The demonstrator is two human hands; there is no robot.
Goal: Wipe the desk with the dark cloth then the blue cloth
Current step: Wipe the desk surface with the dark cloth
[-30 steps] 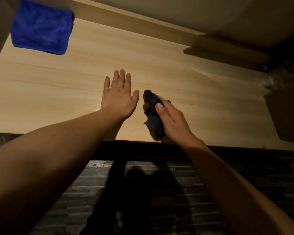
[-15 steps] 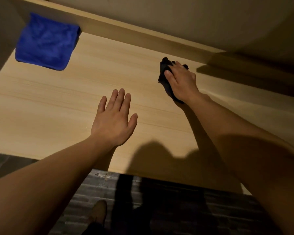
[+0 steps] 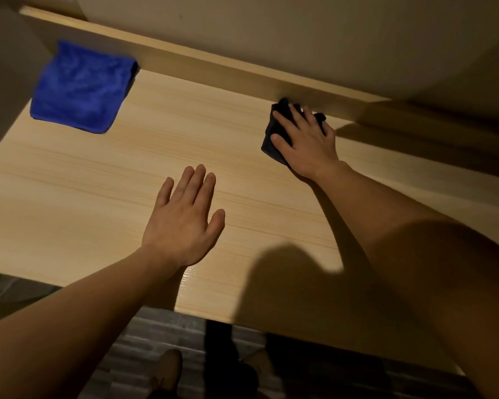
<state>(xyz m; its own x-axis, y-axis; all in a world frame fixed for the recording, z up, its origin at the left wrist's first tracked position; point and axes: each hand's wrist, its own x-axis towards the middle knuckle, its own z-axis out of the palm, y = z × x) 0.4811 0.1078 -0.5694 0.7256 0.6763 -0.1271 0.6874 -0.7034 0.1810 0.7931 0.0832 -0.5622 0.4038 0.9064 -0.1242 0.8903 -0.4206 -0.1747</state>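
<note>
Dark cloth (image 3: 274, 133) pushed farther back under right hand (image 3: 306, 142)

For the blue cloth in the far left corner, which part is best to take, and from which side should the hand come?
Probably the near right corner of the blue cloth, coming from the right with the free left hand. The cloth lies flat on the desk, its far and left sides close to the walls; its near and right edges are open.

A pale wooden desk (image 3: 78, 197) bears a blue cloth (image 3: 81, 87) and a dark cloth (image 3: 274, 133).
</note>
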